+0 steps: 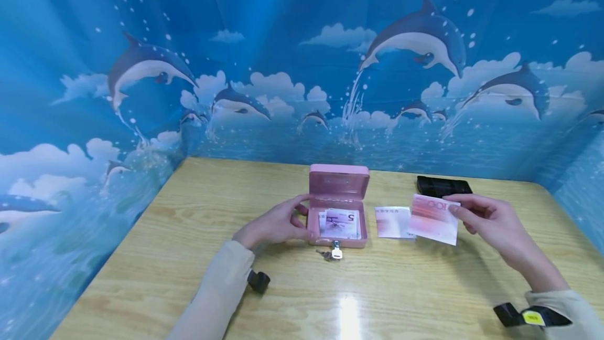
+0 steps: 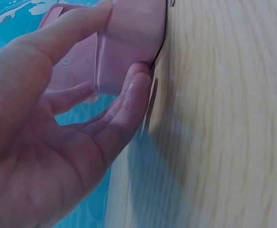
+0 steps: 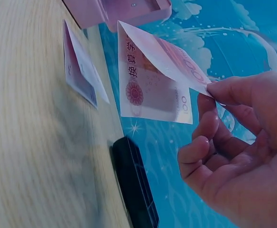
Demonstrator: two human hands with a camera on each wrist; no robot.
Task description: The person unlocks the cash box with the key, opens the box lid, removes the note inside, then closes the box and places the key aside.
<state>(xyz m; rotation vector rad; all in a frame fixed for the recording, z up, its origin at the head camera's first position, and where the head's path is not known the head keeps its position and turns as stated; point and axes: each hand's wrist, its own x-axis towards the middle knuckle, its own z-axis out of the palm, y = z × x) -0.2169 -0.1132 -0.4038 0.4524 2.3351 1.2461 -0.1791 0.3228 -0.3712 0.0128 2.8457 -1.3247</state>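
Note:
A small pink cash box (image 1: pixel 337 203) stands on the table with its lid raised. Purple-printed banknotes (image 1: pixel 341 223) lie inside; the top one shows a 5. At the box's left side, my left hand (image 1: pixel 282 219) holds it with thumb and fingers spread along the wall; the left wrist view shows the fingertips (image 2: pixel 139 81) low against it. Between thumb and index finger, my right hand (image 1: pixel 491 224) pinches a folded pink 100 banknote (image 1: pixel 433 219) by its edge, above the table. Another folded banknote (image 1: pixel 392 222) lies between the box and that hand.
A black wallet-like case (image 1: pixel 443 186) lies at the back right, behind the right hand. In front of the box, keys (image 1: pixel 330 253) hang at its lock. A dolphin-printed blue cloth (image 1: pixel 283 67) hangs behind the wooden table (image 1: pixel 198 198).

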